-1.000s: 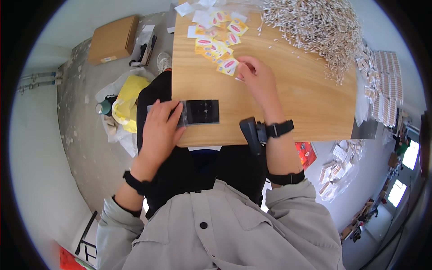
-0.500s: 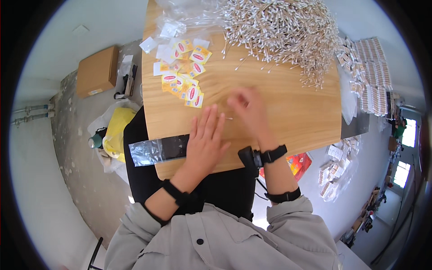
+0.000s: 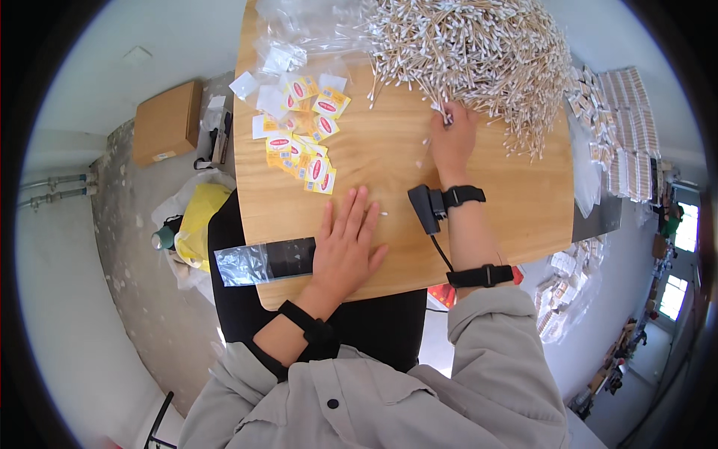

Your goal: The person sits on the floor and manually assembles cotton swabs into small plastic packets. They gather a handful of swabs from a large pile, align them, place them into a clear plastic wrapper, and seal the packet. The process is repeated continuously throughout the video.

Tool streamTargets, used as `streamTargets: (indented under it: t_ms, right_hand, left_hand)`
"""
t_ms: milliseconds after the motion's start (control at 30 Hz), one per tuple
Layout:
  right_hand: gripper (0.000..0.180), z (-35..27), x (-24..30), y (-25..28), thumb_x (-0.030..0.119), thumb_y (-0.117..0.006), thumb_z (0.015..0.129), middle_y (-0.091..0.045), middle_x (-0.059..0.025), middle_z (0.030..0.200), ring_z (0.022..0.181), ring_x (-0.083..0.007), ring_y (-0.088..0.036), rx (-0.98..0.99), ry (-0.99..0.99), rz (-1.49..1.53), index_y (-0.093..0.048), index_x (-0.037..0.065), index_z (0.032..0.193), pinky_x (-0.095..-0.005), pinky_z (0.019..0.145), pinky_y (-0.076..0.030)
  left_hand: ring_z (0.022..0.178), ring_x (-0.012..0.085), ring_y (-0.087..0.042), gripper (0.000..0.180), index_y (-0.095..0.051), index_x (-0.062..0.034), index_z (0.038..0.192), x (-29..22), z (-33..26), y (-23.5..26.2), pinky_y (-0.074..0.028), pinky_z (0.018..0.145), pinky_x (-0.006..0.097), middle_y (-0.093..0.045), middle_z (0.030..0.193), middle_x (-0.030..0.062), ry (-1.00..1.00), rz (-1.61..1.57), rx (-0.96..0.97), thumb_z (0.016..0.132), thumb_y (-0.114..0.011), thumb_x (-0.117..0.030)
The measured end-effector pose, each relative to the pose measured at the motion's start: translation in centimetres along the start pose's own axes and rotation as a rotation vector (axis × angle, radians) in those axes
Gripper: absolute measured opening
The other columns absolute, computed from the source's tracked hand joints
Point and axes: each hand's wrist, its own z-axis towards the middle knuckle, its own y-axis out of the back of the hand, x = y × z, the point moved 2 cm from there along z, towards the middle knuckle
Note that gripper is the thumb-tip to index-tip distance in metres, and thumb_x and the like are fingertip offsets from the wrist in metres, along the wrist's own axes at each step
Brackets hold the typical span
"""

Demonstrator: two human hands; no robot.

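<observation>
My left hand [image 3: 346, 243] lies flat on the wooden table [image 3: 516, 202], fingers stretched out. Beside its fingertips a small white cotton tip [image 3: 384, 214] shows; whatever else may lie under the palm is hidden. Next to the wrist, a clear plastic bag [image 3: 241, 266] overlaps a dark strip at the near edge. At the lower edge of a big heap of cotton swabs [image 3: 467, 56], my right hand [image 3: 454, 142] has its fingers pinched together on a few cotton swabs, whose white tips poke out. Faint white bits lie just left of this hand.
Yellow and white printed cards [image 3: 318, 127] are scattered on the table's left, with clear plastic bags [image 3: 310, 30] behind them. Stacked packs of swabs [image 3: 624, 127] stand beyond the right edge. A cardboard box [image 3: 168, 123] and a yellow bag [image 3: 200, 221] sit on the floor at left.
My right hand has moved away from beside the left hand, forward and right to the swab heap, where its fingers now pinch swabs. My left hand stays flat on the table.
</observation>
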Motion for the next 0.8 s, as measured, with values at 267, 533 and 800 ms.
streamTargets:
  t_ms: [267,533,800]
  right_hand:
    - [0.02,-5.9,1.8,2.5,-0.003,-0.066,0.079,-0.058,-0.0098,0.094,0.076,-0.0236,-0.06,0.098,0.124,0.126,-0.071,0.007,0.095,-0.0346,0.065,-0.049]
    - [0.034,-7.7,3.6,6.2,0.009,-0.076,0.075,-0.055,-0.0134,0.108,0.106,-0.0311,-0.055,0.189,0.119,0.146,-0.068,0.008,0.108,-0.0388,0.088,-0.047]
    - [0.023,-10.8,2.3,8.2,0.012,-0.077,0.077,-0.059,-0.0112,0.094,0.091,-0.0264,-0.061,0.372,-0.191,0.242,-0.068,0.006,0.097,-0.0376,0.079,-0.051]
  left_hand:
    - [0.147,0.0312,-0.024,0.074,-0.04,-0.0045,0.146,-0.1,0.0,-0.3,-0.02,0.118,0.052,-0.028,0.157,0.018,-0.017,0.031,-0.023,0.084,-0.067,-0.037]
    - [0.147,0.031,-0.025,0.072,-0.042,-0.0045,0.144,0.1,-0.2,-0.1,-0.019,0.118,0.051,-0.029,0.157,0.0179,-0.034,0.026,-0.061,0.085,-0.067,-0.037]
    - [0.147,0.0311,-0.025,0.071,-0.043,-0.0044,0.144,0.0,-0.1,-0.1,-0.02,0.118,0.051,-0.03,0.156,0.0181,-0.036,0.009,-0.051,0.085,-0.067,-0.036]
